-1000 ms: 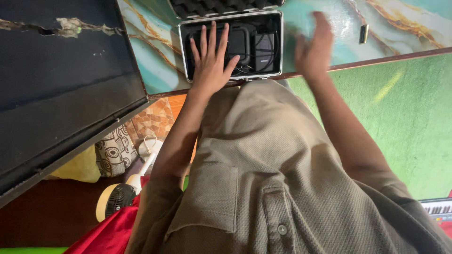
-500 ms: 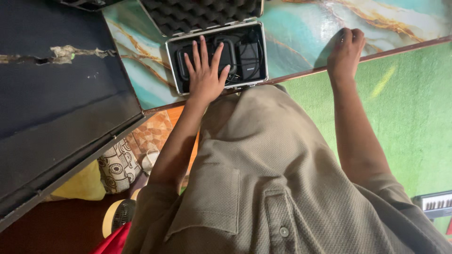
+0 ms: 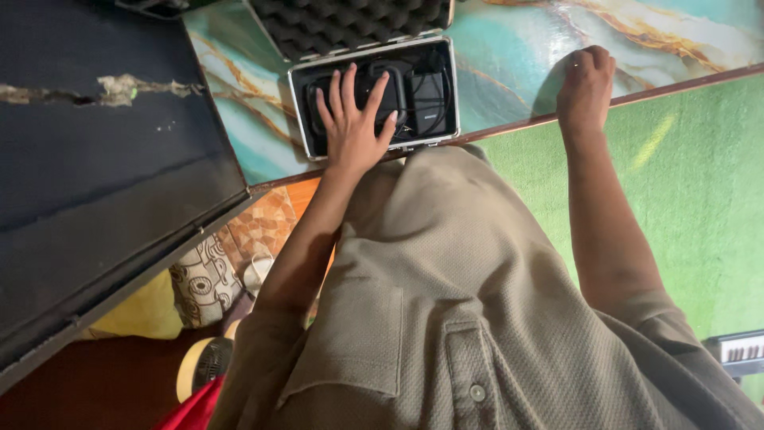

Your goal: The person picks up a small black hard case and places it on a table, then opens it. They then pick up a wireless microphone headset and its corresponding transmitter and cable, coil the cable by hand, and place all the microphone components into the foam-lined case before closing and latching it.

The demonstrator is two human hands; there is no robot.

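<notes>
An open metal-edged case [image 3: 454, 87] lies on a teal marbled table [image 3: 517, 72], with its foam-lined lid [image 3: 350, 24] raised at the back. Inside lie black devices and cables [image 3: 422, 95]. My left hand [image 3: 354, 119] rests flat on the black things in the case, fingers spread. To the right, my right hand [image 3: 585, 80] sits curled in a loose fist on the table near its front edge, holding nothing that I can see. My beige shirt [image 3: 446, 302] fills the lower middle of the view.
A dark scratched panel [image 3: 103, 175] covers the left side. Green carpet [image 3: 676, 183] lies to the right, with part of a small keyboard [image 3: 736, 350] at its edge. Below left are a patterned cushion [image 3: 207, 279], a small fan [image 3: 203, 366] and red cloth [image 3: 191, 410].
My right hand has come down from a raised open pose and now rests curled on the table. My left hand stays spread on the case's contents. The view has tilted slightly downward.
</notes>
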